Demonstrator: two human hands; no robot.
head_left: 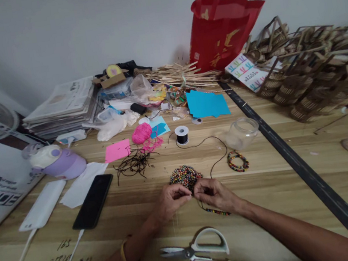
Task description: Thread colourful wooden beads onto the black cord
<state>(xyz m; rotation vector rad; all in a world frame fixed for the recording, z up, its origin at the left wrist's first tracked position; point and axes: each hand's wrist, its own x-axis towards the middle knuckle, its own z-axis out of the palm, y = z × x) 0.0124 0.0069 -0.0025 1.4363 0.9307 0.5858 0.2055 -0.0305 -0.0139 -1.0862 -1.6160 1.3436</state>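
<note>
Just in front of a pile of multicoloured beads (185, 175), my two hands meet almost fingertip to fingertip. My left hand (172, 200) pinches something too small to make out. My right hand (217, 194) is pinched near the end of a black cord (224, 146), which curves back toward a white spool of black cord (182, 135). A short row of strung beads (218, 212) lies below my right hand. A coiled beaded bracelet (238, 161) rests to the right. White-handled scissors (194, 251) lie partly spread nearer to me.
Left: black phone (93, 201), white power bank (43, 205), purple object (64, 163). Cut black cords (135, 162) and pink yarn (142, 133) lie mid-table. A glass jar (242, 133) stands right of the spool. Blue paper (208, 103), a red bag (223, 33) and woven baskets (309, 81) are behind.
</note>
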